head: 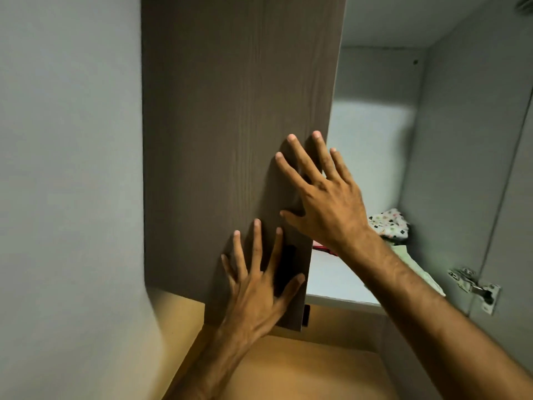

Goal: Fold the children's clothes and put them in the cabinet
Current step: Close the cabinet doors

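A plain pale grey wall (69,168) fills the frame to the left of the left hand (253,295), smooth and unmarked, curving in the wide-angle view. Below that hand and its wrist runs a tan wood-toned surface (302,368), warmly lit and matt, meeting the wall along a slanting edge. Far above and to the right of the right hand (331,209), a slatted vent (523,4) shows in the corner, blurred.
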